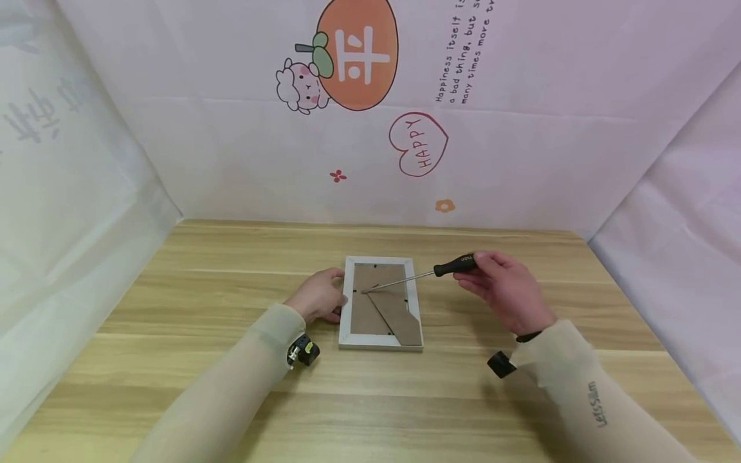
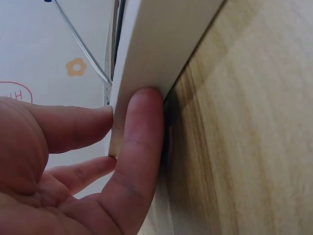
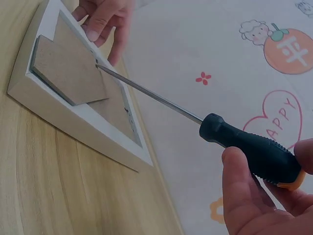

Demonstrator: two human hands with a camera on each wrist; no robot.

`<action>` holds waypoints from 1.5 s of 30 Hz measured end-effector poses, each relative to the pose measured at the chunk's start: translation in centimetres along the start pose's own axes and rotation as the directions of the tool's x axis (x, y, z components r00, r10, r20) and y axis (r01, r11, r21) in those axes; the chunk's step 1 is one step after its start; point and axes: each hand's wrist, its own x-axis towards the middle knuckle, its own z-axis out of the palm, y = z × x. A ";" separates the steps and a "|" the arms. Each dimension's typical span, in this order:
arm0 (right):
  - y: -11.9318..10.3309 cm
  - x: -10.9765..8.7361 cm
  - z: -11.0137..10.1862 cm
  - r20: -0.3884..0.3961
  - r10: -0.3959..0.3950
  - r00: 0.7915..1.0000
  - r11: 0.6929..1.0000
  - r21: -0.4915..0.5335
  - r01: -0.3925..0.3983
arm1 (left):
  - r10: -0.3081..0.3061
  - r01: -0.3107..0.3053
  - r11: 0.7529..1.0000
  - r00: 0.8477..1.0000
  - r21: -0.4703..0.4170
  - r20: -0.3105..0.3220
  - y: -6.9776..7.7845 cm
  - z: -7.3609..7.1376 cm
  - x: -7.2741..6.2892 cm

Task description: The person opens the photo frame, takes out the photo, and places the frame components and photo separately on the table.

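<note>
And here's the white rectangular picture frame [image 1: 370,341], lying back up in the middle of the pale wood-grain desk [image 1: 231,260], its brown board stand [image 1: 399,316] angled across the right. The left hand [image 1: 318,296] braces the left edge, fingers extended against the rim. From the right, the right hand [image 1: 511,290] grips the black-handled metal screwdriver [image 1: 458,264], shaft slanting left, its tip close to a small black tab [image 1: 355,291]; contact, I can't tell!
</note>
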 end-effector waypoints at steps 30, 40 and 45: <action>2.3 0.6 0.4 -0.136 0.096 0.986 0.995 0.028 -0.093 | -0.010 0.010 1.000 1.000 -0.001 0.018 -0.1 0.0 0.2; 2.0 0.8 0.7 -0.134 0.081 0.988 0.997 0.020 -0.079 | -0.014 0.014 1.000 1.000 -0.014 0.028 0.1 -0.2 0.1; 1.5 1.1 1.1 -0.132 0.074 0.988 0.997 -0.005 -0.075 | -0.017 0.017 1.000 0.999 -0.009 0.028 0.0 -0.2 0.4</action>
